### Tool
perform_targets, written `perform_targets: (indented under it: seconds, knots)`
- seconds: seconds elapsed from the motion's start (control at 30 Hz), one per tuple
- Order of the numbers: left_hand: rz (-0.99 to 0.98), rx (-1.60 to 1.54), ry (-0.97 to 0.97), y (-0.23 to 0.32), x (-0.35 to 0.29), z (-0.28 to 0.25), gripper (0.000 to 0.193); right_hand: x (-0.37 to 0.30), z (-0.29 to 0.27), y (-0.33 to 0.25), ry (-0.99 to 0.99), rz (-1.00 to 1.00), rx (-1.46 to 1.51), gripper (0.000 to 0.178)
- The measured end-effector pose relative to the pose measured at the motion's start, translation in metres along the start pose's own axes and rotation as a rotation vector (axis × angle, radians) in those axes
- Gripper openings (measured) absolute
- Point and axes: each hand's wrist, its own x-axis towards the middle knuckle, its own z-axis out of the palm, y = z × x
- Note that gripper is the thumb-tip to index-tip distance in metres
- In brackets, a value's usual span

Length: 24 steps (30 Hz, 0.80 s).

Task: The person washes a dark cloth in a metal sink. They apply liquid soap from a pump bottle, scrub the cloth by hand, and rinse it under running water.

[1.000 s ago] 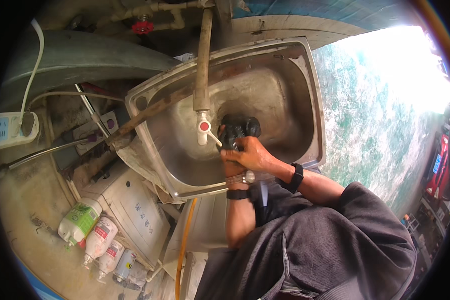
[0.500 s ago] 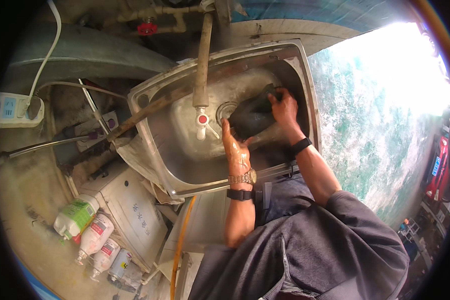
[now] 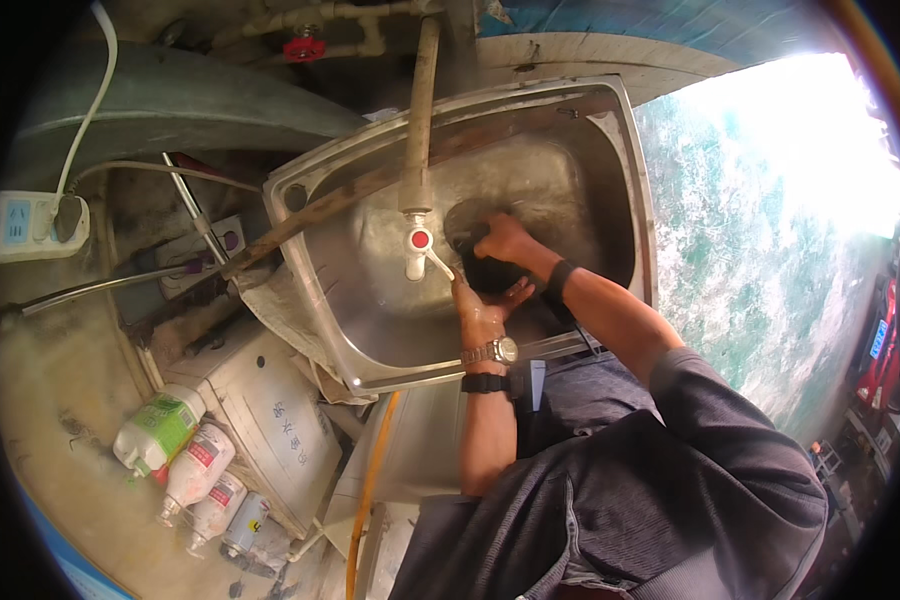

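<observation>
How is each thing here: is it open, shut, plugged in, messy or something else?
Black thing: bunched up in the sink
Right hand: closed on the black thing
Left hand: open, thumb apart from fingers
Tap: lever angled aside; no clear stream shows
Valve: can't tell if open
Plugs: in the power strip
Bottles: in a row; can't tell how full
Watch: fastened on
Sink: stained

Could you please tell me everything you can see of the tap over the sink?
The tap is white and plastic-looking, with a round red cap and downward spout. It hangs from a pale pipe above the sink; its lever slants toward the left hand, though contact is unclear. I cannot tell whether water runs.
</observation>
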Motion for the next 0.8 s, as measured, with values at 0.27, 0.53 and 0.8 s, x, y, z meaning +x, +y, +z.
perform_targets:
  seconds: [0.27, 0.53, 0.8]
  knots:
    - [0.361, -0.015, -0.576, -0.008, 0.011, -0.020, 0.047, -0.131, -0.022, -0.023, 0.098, -0.382, 0.536, 0.027]
    - [0.570, 0.456, -0.025, -0.060, -0.004, -0.010, 0.032, -0.055, -0.041, 0.006, 0.734, 0.030, 0.409, 0.024]
    - [0.473, 0.006, -0.234, -0.023, 0.011, 0.020, 0.024, -0.153, -0.026, -0.007, 0.410, -0.401, 0.393, 0.039]
